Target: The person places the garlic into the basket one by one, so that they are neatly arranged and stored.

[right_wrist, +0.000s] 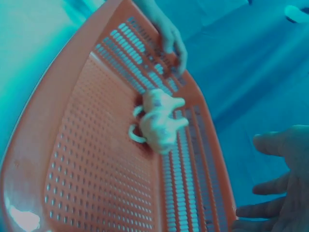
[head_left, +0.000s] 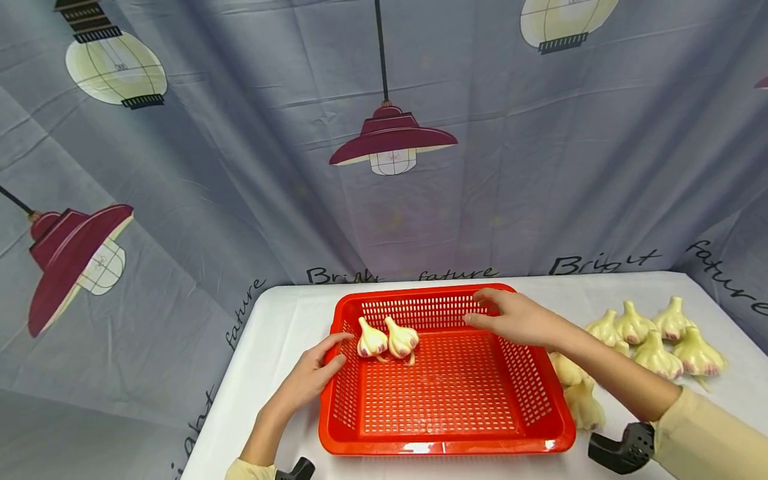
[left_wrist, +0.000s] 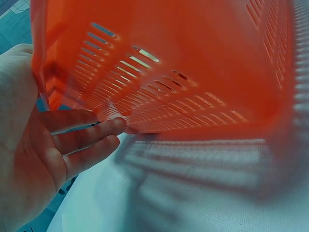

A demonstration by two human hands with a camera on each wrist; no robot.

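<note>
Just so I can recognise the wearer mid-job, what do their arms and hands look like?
The left hand and right hand are ungloved. The left sleeve and right sleeve are plain pale cream-yellow, ending short of the wrists. Beside each sleeve's end shows a black device; the left one is partly cut off.

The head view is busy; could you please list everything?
Fabric backdrop: one, grey, rear
Printed shaded lamps: two, plus sliver, maroon, backdrop
Printed round lightbulbs: two, cream, backdrop top
Printed words: several, black, backdrop
Cloth-covered table: one, white, foreground
Rectangular perforated plastic basket: one, red, table
Garlic bulbs: two, cream and purple, basket's far left
Loose garlic bulbs: at least seven, cream, table's right
Wrist devices: two, black, toward bottom
Sleeves: two, cream, bottom edge
Left hand: one, bare, basket's left rim
Right hand: one, bare, over basket's far right
</note>
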